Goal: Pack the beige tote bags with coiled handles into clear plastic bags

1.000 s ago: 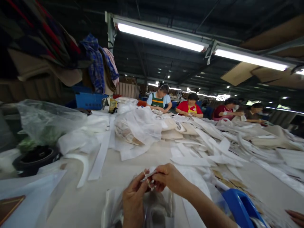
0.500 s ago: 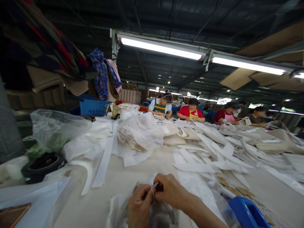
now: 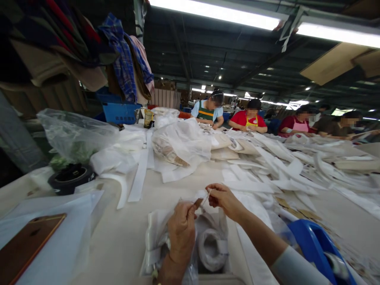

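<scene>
My left hand [image 3: 181, 227] is closed, with a small brown card tag [image 3: 198, 203] pinched between thumb and fingers. To its right, my right hand [image 3: 222, 200] grips a thin white string [image 3: 205, 198] at the fingertips. The string runs between the tag and those fingers. Below both hands lies an open bag-like item packed with clear plastic, and a plastic-wrapped roll [image 3: 211, 249] shows inside it. My left wrist hides part of this item.
A blue tape dispenser [image 3: 314, 241] stands at right, near scattered brown tags [image 3: 292, 208]. White strips and beige pieces [image 3: 276, 162] heap across the table. A phone [image 3: 31, 245] and a black tape roll [image 3: 71, 180] lie left. Several people sit working beyond.
My hands were close together at the string and are now apart, the right one farther up and right. The view has tilted down, bringing the wrapped roll and more of the phone into sight.
</scene>
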`<act>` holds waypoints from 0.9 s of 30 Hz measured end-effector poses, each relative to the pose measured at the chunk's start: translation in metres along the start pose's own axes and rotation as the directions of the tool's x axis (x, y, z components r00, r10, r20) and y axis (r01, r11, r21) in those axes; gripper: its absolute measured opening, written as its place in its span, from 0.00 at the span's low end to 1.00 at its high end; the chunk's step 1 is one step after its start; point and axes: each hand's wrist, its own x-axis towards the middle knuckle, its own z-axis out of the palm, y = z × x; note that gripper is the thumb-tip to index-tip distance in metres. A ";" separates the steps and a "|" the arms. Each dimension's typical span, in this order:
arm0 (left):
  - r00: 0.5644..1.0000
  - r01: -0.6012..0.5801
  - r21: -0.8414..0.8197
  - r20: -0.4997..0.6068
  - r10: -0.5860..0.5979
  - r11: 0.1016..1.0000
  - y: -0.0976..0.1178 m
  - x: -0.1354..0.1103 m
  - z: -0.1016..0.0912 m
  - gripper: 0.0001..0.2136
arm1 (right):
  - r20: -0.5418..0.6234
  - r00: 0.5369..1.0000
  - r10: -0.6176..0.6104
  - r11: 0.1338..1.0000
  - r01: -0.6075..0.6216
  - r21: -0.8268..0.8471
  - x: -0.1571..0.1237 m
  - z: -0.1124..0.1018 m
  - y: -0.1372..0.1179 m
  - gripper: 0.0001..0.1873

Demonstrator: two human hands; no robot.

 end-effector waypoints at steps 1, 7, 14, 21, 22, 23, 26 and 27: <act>0.999 -0.025 -0.008 -0.021 0.025 1.000 0.001 -0.001 0.000 0.09 | -0.036 0.999 0.000 1.000 -0.001 -0.027 0.000 -0.001 0.000 0.10; 0.984 -0.166 -0.087 -0.081 0.160 0.982 0.006 -0.006 -0.004 0.06 | 0.039 0.977 -0.209 0.967 0.213 -0.137 -0.017 0.004 -0.017 0.22; 0.984 -0.164 0.007 -0.071 0.164 0.986 -0.013 -0.002 0.008 0.12 | 0.154 0.978 -0.139 0.990 0.136 0.034 -0.018 0.010 -0.019 0.11; 0.895 -0.346 0.339 0.399 0.199 0.875 -0.017 -0.002 0.018 0.14 | 0.089 0.985 -0.148 0.982 0.135 0.131 -0.027 0.009 -0.021 0.17; 0.884 -0.346 0.375 0.437 0.165 0.860 -0.014 -0.002 0.018 0.13 | 0.086 0.986 -0.144 0.983 0.132 0.130 -0.028 0.010 -0.021 0.17; 0.877 -0.344 0.407 0.461 0.134 0.846 -0.011 -0.001 0.017 0.13 | 0.085 0.987 -0.137 0.984 0.126 0.127 -0.027 0.011 -0.020 0.17; 0.877 -0.322 0.475 0.475 0.070 0.819 -0.005 -0.001 0.016 0.12 | 0.041 0.994 -0.103 0.988 0.097 0.120 -0.016 0.008 -0.014 0.19; 0.880 -0.310 0.473 0.471 0.061 0.825 -0.004 0.000 0.016 0.12 | 0.003 0.997 -0.081 0.990 0.080 0.119 -0.010 0.004 -0.010 0.20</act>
